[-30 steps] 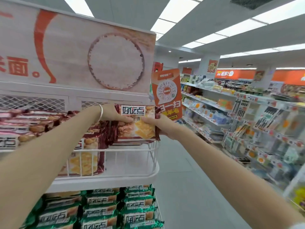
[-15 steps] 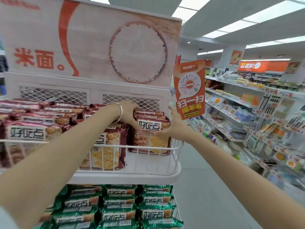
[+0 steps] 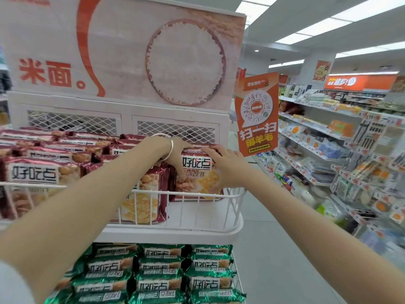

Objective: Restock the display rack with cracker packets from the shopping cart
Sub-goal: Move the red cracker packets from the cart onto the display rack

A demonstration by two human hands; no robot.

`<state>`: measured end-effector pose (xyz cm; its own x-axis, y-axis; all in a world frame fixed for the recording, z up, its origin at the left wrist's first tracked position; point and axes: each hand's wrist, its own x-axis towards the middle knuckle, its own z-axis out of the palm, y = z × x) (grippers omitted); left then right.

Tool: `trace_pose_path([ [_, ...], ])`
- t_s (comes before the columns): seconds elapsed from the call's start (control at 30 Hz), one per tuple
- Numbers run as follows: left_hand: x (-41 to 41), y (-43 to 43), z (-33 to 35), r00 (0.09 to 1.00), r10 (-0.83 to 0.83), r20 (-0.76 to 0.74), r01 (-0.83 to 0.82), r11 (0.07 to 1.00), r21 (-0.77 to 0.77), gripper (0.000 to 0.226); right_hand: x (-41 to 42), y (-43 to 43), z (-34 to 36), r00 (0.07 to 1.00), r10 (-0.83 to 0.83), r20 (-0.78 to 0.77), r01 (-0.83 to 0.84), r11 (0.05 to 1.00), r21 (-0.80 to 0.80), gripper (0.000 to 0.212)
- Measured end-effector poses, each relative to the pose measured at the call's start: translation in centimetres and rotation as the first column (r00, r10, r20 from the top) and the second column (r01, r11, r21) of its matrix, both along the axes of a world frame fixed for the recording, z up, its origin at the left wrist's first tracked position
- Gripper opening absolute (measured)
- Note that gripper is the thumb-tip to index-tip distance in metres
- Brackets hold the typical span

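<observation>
You get bright, even light from ceiling panels (image 3: 315,29) above and right of the display rack (image 3: 237,218), faint glare on its foil cracker packets (image 3: 43,150), and blurred, bowed store shelves (image 3: 317,128) to its right.

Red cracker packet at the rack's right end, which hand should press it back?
Probably the right: the right hand lies flat across the red cracker packet, while the left hand sits cramped at its left edge.
</observation>
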<state>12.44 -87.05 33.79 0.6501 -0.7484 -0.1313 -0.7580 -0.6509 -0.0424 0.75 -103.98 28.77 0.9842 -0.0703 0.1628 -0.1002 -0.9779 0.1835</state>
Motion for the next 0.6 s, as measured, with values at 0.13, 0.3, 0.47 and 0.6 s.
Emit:
trace_pose_path([
  [0.13, -0.9, -0.2, 0.0, 0.997, 0.042, 0.064, -0.041, 0.999, -0.023, 0.121, 0.2, 0.2, -0.4, 0.999, -0.016, 0.03, 0.016, 1.0, 0.006, 0.127],
  [0.3, -1.4, 1.4, 0.2, 0.99, 0.021, -0.143, -0.046, 0.984, -0.17, 0.103, -0.6, 0.5, 0.3, 0.999, -0.039, -0.019, 0.04, 0.996, 0.084, 0.117],
  [0.47, -2.4, 6.5, 1.4, 0.979, 0.152, -0.138, -0.199, 0.866, -0.46, 0.056, -0.4, 4.2, 3.2, 0.984, 0.031, 0.176, -0.057, 0.988, 0.144, 0.07],
  [0.6, -1.9, 14.7, 1.7, 0.946, 0.312, -0.091, -0.308, 0.771, -0.557, 0.042, 1.1, 10.5, 4.5, 0.952, 0.168, 0.257, -0.221, 0.956, 0.194, 0.062],
])
